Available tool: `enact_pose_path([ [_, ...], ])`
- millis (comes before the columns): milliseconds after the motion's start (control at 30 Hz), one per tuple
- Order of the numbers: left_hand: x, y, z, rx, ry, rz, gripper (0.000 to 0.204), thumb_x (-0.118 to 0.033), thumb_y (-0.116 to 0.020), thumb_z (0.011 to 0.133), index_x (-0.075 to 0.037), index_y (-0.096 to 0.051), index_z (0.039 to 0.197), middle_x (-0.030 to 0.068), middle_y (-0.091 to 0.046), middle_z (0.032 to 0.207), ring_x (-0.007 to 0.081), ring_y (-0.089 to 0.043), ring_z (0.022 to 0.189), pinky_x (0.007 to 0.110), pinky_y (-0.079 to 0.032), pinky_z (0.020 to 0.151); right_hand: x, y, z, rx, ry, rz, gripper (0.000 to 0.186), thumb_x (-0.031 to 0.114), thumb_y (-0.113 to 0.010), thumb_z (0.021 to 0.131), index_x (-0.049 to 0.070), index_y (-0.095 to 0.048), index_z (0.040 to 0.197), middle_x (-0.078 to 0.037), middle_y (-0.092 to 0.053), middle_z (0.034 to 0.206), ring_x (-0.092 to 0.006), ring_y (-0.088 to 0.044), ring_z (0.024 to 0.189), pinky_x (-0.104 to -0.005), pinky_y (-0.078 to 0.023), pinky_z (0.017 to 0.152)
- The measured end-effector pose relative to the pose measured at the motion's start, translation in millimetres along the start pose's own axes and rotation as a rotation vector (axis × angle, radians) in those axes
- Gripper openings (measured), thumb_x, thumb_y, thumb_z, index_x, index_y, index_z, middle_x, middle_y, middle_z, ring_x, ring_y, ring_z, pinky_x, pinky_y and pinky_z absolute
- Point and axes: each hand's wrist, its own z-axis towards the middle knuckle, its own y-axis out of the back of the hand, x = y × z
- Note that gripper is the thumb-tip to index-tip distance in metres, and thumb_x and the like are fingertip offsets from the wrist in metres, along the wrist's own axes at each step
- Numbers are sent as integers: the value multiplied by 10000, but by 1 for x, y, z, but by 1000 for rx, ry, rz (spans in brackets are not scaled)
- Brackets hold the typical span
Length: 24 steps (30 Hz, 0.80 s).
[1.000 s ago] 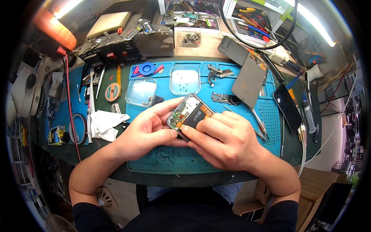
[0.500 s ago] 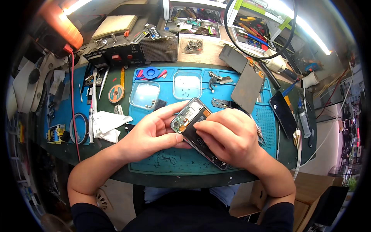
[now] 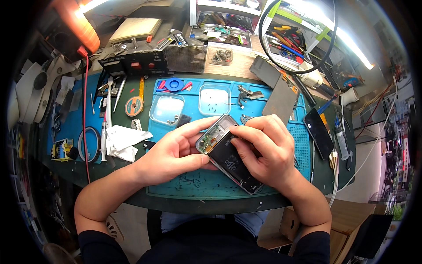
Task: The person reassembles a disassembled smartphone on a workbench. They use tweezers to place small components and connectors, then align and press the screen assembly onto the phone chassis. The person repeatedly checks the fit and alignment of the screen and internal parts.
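Note:
An opened smartphone (image 3: pixel 237 179) lies tilted in my left hand (image 3: pixel 169 152), whose thumb presses its left edge while the fingers support it from beneath. Inside its frame show a green circuit board (image 3: pixel 209 139) near the far end and a black battery (image 3: pixel 225 157). My right hand (image 3: pixel 270 152) bends over the phone's right side. Its thumb and curled fingers meet close to the upper right inner edge, beside the battery's far end. Whatever the right fingertips pinch, if anything, is too small or hidden to make out.
Behind the phone, two clear plastic boxes (image 3: pixel 214 86) rest on a blue repair mat (image 3: pixel 184 187), one with tiny screws. Dark phone panels (image 3: pixel 278 103) lean at the back right; a black phone (image 3: pixel 317 132) lies farther right. White tissue (image 3: pixel 123 140) and a solder spool (image 3: pixel 133 106) lie left.
My right fingertips have moved from over the battery's middle to the phone's upper right edge, and the fingers have straightened somewhat. My left hand keeps its hold. The whole view has shifted slightly.

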Motion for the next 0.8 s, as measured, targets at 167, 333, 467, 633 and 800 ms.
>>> enact_pose_path([
  [167, 2, 1, 1, 3, -2, -3, 772, 12, -653, 976, 3, -241, 1629, 157, -492, 1516, 265, -553, 1356, 463, -547, 1096, 1, 1, -1, 23, -23, 6, 288, 17, -826, 757, 65, -761, 1033, -68, -664, 906, -244, -631, 755, -348, -514, 640],
  [333, 3, 3, 1, 4, 1, -1, 775, 8, -661, 974, 2, -244, 1627, 154, -488, 1522, 268, -550, 1364, 464, -547, 1098, 0, 0, -1, 13, 6, -1, 281, 39, -809, 759, 56, -746, 1032, -52, -658, 916, -245, -627, 745, -353, -516, 632],
  [467, 3, 3, 1, 1, 6, -9, 779, 10, -667, 970, 2, -247, 1626, 153, -482, 1529, 272, -545, 1371, 466, -546, 1102, -1, 0, -1, 17, 10, 1, 281, 40, -808, 760, 53, -746, 1034, -57, -658, 920, -244, -628, 751, -352, -516, 637],
  [633, 3, 3, 2, -2, 9, -18, 778, 14, -667, 968, 3, -250, 1625, 156, -479, 1531, 277, -541, 1375, 471, -546, 1101, -1, 1, -1, 21, 11, 0, 278, 36, -805, 762, 49, -745, 1033, -62, -657, 918, -245, -630, 754, -353, -517, 640],
  [800, 4, 3, 1, -10, 9, -27, 776, 18, -662, 967, 5, -251, 1625, 163, -476, 1532, 282, -541, 1375, 474, -547, 1099, 0, 0, -1, 14, 9, -1, 270, 32, -802, 764, 45, -744, 1027, -67, -659, 921, -247, -633, 759, -356, -521, 646],
])
